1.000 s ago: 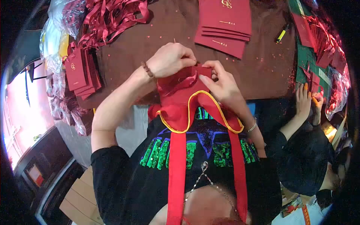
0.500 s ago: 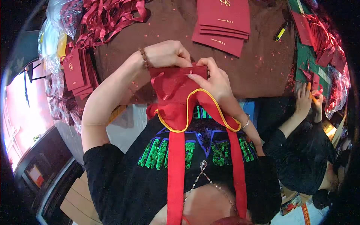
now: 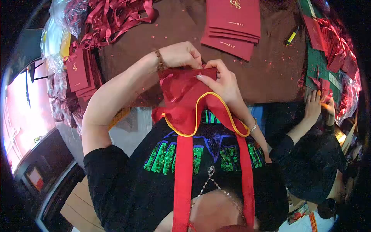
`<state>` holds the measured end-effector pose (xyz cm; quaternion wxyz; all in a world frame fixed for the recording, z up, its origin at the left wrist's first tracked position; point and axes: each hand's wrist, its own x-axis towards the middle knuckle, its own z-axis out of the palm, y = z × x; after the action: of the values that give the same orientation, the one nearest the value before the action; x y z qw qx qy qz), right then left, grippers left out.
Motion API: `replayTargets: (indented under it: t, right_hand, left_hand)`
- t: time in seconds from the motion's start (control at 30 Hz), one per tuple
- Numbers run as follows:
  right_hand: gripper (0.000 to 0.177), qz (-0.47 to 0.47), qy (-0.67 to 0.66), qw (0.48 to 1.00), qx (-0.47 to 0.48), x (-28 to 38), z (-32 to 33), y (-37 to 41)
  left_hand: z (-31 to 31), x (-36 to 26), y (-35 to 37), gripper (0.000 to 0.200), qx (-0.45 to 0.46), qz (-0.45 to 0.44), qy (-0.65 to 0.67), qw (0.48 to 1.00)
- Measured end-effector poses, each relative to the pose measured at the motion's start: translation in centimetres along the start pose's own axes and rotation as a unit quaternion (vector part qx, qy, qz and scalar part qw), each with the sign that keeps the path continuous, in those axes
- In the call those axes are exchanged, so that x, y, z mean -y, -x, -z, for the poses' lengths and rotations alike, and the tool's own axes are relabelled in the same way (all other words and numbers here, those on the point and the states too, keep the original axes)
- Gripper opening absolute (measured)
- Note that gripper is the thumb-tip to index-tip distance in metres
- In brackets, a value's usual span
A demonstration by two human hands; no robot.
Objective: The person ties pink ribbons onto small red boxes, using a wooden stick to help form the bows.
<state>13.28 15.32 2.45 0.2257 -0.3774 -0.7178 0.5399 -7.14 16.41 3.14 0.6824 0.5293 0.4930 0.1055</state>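
"Maroon bag (image 3: 193, 80), paper by the look. Where?"

"Near edge of the brown-covered table (image 3: 176, 23), in front of the wearer, just above the red apron (image 3: 181, 120)."

"Grip?"

"Right hand (image 3: 228, 87) pinches it: thumb on the front face, fingers curled over the edge away from the wearer. Left hand (image 3: 179, 57) has bent fingertips at that same edge. Can't tell whether they clasp bag, cord or nothing; tips are hidden."

"Done, left?"

"Ribbon (image 3: 166, 80) hangs on the bag's front, so I'd call that side partly or fully strung. Can't see its ends secured. Back side hidden, so can't say what's left there."

"Pointing?"

"Edge under the fingers, probably the mouth, faces away from the wearer, toward the table's far side. Long axis looks to run from chest outward, roughly square to the table's near edge. Lower end merges with the apron, so that's a judgement."

"Rest, quick."

"Loose ribbons (image 3: 108, 21), table's far left. Printed pile (image 3: 234, 19), far side, right of the middle. Second pile (image 3: 79, 73), left side. Yellow marker (image 3: 291, 38), toward the right. Co-worker's hand (image 3: 312, 106), near corner of the table's right end."
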Motion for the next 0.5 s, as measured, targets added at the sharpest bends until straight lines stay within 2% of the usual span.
replayTargets:
  t: [0.07,0.1,0.17,0.23,0.3,0.37,0.43,0.47,0.5]
  right_hand:
    - [0.03,-0.074,-0.001,0.997,0.03,0.5,0.3,-0.1]
    - [0.03,-0.072,0.001,0.997,0.03,0.1,0.2,0.0]
    - [0.028,-0.074,-0.063,0.994,0.046,-1.2,-0.1,0.0]
    - [0.026,-0.095,-0.046,0.992,0.07,-0.9,0.3,0.1]
    - [0.023,-0.106,-0.284,0.95,0.069,-1.9,0.0,0.1]
    - [0.023,-0.123,-0.253,0.955,0.096,-1.4,1.1,-0.1]
    - [0.024,-0.136,-0.114,0.97,0.166,-0.6,1.7,-0.2]
    - [0.022,-0.116,-0.223,0.958,0.137,-1.2,1.1,0.1]
    - [0.022,-0.116,-0.224,0.958,0.139,-1.7,0.8,0.2]
  left_hand:
    - [-0.1,-0.9,0.3,0.013,-0.007,0.026,0.011,1.0]
    - [-0.2,-1.4,0.5,0.013,-0.016,0.052,0.023,0.998]
    - [-0.7,-0.7,0.4,0.014,-0.033,0.039,0.039,0.998]
    - [-1.1,-0.3,0.4,0.016,-0.052,0.029,0.055,0.997]
    - [-1.5,-0.1,0.6,0.017,-0.096,0.034,0.095,0.99]
    - [-1.1,-0.1,0.8,0.015,-0.102,0.02,0.081,0.991]
    - [-0.4,-0.6,0.9,0.014,-0.201,0.0,0.128,0.971]
    - [0.6,0.1,0.9,0.014,-0.208,-0.007,0.083,0.975]
    - [0.9,0.8,0.8,0.014,-0.209,-0.006,0.084,0.974]
